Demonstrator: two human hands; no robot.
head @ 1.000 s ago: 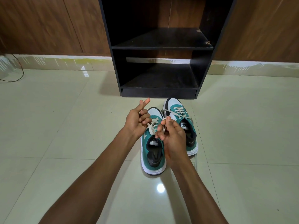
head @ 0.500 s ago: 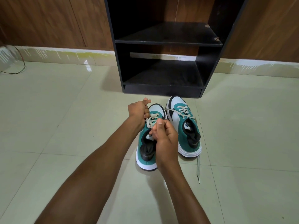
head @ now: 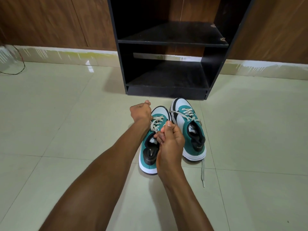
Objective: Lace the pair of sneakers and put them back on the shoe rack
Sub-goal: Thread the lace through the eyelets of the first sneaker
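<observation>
Sneakers sat side by side on a pale tiled floor [head: 66, 114], toes pointing toward a black shoe rack [head: 168, 94] that stood against a wood-panelled wall [head: 50, 19]. Both shoes were teal, white and black with cream laces. The left sneaker [head: 150, 157] lay nearer the viewer, and the right sneaker [head: 191, 137] stood just beside it, slightly farther forward and closer to the rack. Two bare forearms reached in from the bottom of the view. The left hand [head: 140, 111] was closed in a fist beside the toe of the left sneaker, its fingers curled together at the end of the lace [head: 155, 122]; whether it gripped the lace could not be told. The right hand [head: 171, 140] hovered over the tongue of the same shoe, fingers bunched and thumb pressed down, pinching something at the upper eyelets, probably the lace, though the grip itself was hidden. A loose lace end [head: 202, 170] trailed from the right sneaker's heel across the floor. A thin cable [head: 21, 69] lay by the wall at far left.
</observation>
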